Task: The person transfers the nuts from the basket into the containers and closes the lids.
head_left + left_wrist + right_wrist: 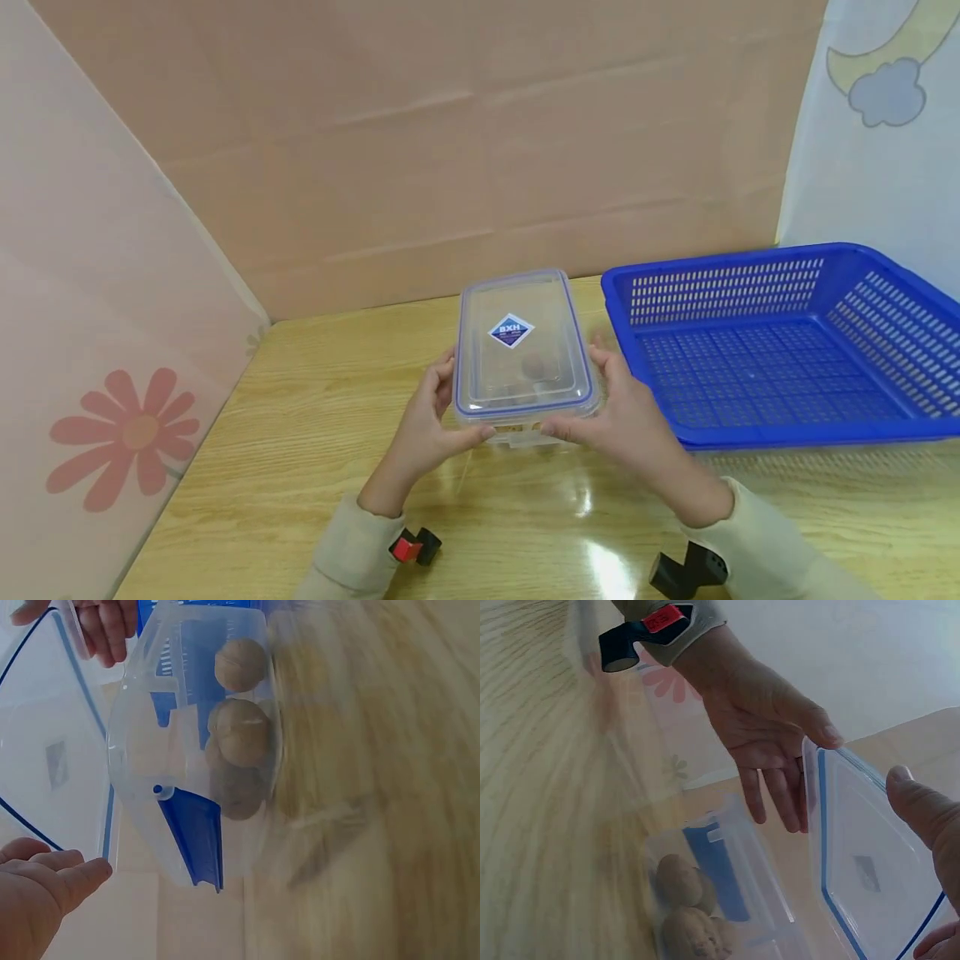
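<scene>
Lid (520,343) already off container (196,750), held between left hand (429,425) and right hand (624,412) (thumbs pinch near edge, fingers fairly straight). Walnuts (238,742) remain inside; basket (780,350) without any.

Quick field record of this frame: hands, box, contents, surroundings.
left hand: holds the lid's left edge
right hand: holds the lid's right edge
lid: clear, blue seal, logo sticker, lifted off the box in the wrist views
box: clear, blue latches, on the table
contents: round brown nuts
basket: blue, right of the box
</scene>
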The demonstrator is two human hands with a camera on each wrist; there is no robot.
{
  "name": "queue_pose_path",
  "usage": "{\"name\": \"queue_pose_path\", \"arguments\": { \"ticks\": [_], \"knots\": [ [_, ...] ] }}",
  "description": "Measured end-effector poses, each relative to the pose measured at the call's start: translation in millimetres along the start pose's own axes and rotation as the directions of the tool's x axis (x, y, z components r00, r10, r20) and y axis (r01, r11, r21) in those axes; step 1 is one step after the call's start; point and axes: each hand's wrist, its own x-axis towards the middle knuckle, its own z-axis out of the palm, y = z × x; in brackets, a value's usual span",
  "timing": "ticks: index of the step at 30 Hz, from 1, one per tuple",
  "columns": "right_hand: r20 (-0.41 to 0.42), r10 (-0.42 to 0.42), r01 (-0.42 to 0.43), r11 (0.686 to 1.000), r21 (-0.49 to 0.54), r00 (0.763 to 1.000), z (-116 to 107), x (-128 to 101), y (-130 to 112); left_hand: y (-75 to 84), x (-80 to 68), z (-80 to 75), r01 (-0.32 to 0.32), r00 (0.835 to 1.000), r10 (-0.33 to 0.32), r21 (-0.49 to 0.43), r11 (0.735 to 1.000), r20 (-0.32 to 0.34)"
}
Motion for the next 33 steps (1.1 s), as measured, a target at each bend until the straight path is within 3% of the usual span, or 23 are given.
{"name": "queue_pose_path", "arguments": {
  "ticks": [8,18,33],
  "knots": [
    [-0.038,0.0,0.001,1.0,0.03,0.999,13,3,23,-15.7,-0.3,6.3,0.107,0.994,-0.108,0.043,0.993,0.019],
    [-0.036,-0.019,0.024,0.992,0.127,0.999,21,8,50,-21.2,5.6,12.1,0.22,0.974,-0.223,0.077,0.972,0.034],
    [-0.009,0.015,-0.014,0.99,0.138,1.0,24,11,59,-21.8,4.6,12.8,0.279,0.96,-0.28,0.053,0.959,0.02]
  ]
}}
